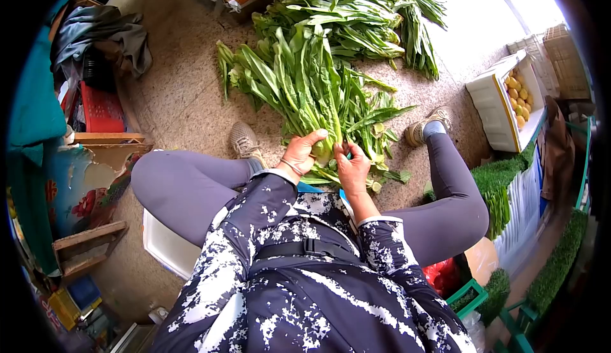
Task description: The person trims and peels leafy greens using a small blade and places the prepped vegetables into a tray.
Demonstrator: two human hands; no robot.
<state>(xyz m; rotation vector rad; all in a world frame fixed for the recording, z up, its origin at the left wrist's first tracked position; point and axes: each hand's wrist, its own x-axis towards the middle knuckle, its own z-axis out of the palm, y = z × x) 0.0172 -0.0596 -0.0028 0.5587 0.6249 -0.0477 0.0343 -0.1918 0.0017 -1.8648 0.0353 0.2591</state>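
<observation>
A bunch of long-leaved greens (305,92), like leaf lettuce, lies between my knees with its stem end toward me. My left hand (299,153) is closed around the stem end, thumb laid across the stalks. Close beside it, my right hand (353,167) is pinched at the base of the bunch. A small dark, teal-tinged bit shows at its fingertips, too hidden to name. Loose leaves and cut stem ends (379,143) lie on the floor right of the bunch. Beyond it rests a larger pile of the same greens (344,19).
A white foam box (496,102) of round yellowish produce (519,98) stands at right, near my shoe (429,127). Green artificial turf (499,184) lies below it. A red basket (102,108) and wooden crate pieces (89,245) are at left. A cardboard box (238,0) stands at the top.
</observation>
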